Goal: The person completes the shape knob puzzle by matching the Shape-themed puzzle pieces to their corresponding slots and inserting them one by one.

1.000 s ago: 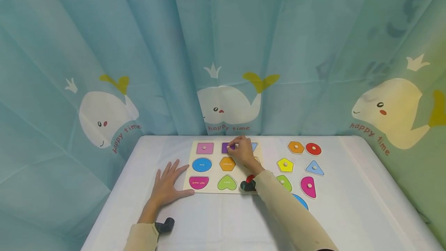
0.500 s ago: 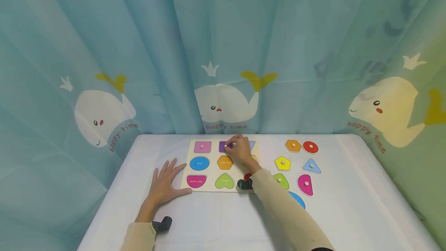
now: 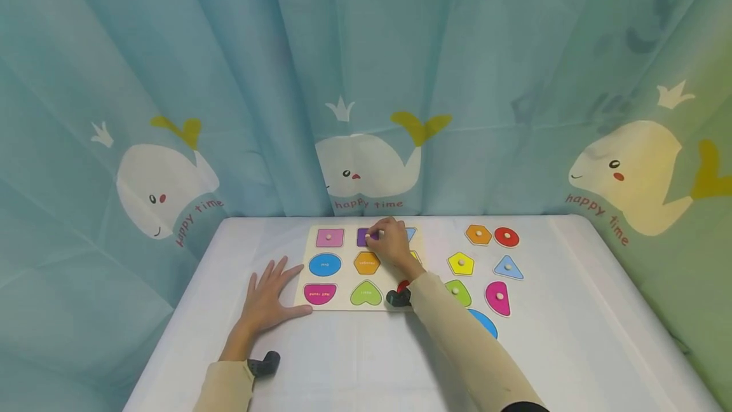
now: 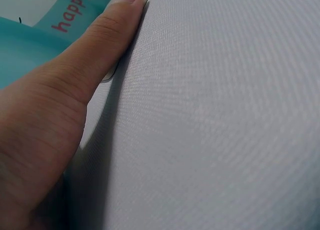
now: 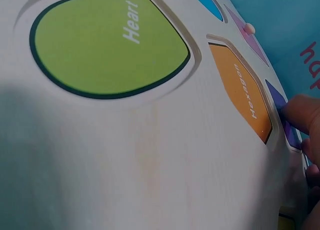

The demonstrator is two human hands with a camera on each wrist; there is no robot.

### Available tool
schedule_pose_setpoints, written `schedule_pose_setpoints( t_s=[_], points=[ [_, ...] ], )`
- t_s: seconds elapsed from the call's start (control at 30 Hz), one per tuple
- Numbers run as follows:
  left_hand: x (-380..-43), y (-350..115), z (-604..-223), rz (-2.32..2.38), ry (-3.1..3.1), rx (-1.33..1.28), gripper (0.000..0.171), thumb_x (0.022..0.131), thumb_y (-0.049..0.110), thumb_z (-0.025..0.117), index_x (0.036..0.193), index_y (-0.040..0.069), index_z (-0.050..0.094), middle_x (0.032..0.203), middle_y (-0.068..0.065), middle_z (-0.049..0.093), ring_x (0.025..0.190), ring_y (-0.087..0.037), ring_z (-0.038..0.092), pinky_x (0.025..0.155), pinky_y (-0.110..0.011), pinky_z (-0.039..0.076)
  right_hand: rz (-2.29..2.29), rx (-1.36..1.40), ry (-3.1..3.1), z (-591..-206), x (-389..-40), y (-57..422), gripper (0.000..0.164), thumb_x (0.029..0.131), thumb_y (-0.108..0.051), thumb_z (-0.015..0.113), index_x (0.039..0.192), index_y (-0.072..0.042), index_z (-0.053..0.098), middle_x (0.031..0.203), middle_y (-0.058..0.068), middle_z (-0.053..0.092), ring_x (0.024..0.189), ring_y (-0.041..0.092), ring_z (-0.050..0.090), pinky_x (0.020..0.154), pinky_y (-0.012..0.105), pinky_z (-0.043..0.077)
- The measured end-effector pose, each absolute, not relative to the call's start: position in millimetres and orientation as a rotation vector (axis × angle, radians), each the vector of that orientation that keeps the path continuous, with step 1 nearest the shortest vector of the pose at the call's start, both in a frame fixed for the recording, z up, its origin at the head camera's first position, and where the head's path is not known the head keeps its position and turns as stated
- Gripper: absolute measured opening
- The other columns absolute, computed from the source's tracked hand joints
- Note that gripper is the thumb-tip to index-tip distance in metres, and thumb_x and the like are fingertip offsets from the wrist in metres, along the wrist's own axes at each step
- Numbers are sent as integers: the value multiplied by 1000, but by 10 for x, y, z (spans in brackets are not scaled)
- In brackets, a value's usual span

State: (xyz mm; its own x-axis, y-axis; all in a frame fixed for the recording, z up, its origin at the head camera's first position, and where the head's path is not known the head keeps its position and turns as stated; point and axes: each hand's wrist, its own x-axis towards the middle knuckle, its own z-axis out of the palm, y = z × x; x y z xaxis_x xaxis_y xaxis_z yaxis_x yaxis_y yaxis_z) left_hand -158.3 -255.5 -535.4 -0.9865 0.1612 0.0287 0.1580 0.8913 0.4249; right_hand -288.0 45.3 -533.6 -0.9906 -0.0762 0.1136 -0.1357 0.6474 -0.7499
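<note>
On the white table lies a cream wooden shape puzzle board (image 3: pixel 347 272). My right hand (image 3: pixel 394 247) pinches the small knob of a purple puzzle piece (image 3: pixel 361 238), which sits at the top middle slot of the board. In the right wrist view the fingertips are right at the purple piece (image 5: pixel 278 97), beyond the orange hexagon slot (image 5: pixel 240 89). My left hand (image 3: pixel 265 301) lies with spread fingers by the board's left side, thumb and index finger at its edge. A pink square piece (image 3: pixel 337 242) with a knob sits in the top left slot.
Loose knobbed pieces lie right of the board: an orange hexagon (image 3: pixel 472 234), red circle (image 3: pixel 500 238), yellow pentagon (image 3: pixel 455 262), blue triangle (image 3: pixel 508 272), green heart (image 3: pixel 462 297) and magenta half round (image 3: pixel 494 290). A blue oval (image 3: pixel 486 321) is partly hidden by the right sleeve. A curtain (image 3: pixel 274 145) hangs behind.
The head view has shifted slightly, so everything appears a little further left and up. Both hands keep nearly the same place relative to the board, the right still pinching the purple piece's knob.
</note>
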Motion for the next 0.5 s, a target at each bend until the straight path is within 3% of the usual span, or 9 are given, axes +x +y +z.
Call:
schedule_pose_setpoints(
  t_s=[0.33, 0.5],
  points=[
    [-1586, -2563, -5377, 698, 3069, 274, 101, 69, 66, 83, 153, 20, 50, 166, -18, 29, 154, -47, 14, 117, -75, 3, 1291, 193, -2808, -5302, -2885, 461, 12, 92, -21, 77, 97, -12, 81, 121, 8, 61, 118, 30, 48, 106, 48, 43],
    [-1573, -2554, -5375, 713, 3065, 277, 101, 69, 67, 83, 153, 20, 50, 166, -18, 29, 154, -47, 14, 117, -75, 2, 1219, 379, -2850, -5261, -2932, 535, 13, 92, -20, 77, 101, -12, 80, 115, 6, 68, 113, 28, 52, 103, 47, 40]
  ],
)
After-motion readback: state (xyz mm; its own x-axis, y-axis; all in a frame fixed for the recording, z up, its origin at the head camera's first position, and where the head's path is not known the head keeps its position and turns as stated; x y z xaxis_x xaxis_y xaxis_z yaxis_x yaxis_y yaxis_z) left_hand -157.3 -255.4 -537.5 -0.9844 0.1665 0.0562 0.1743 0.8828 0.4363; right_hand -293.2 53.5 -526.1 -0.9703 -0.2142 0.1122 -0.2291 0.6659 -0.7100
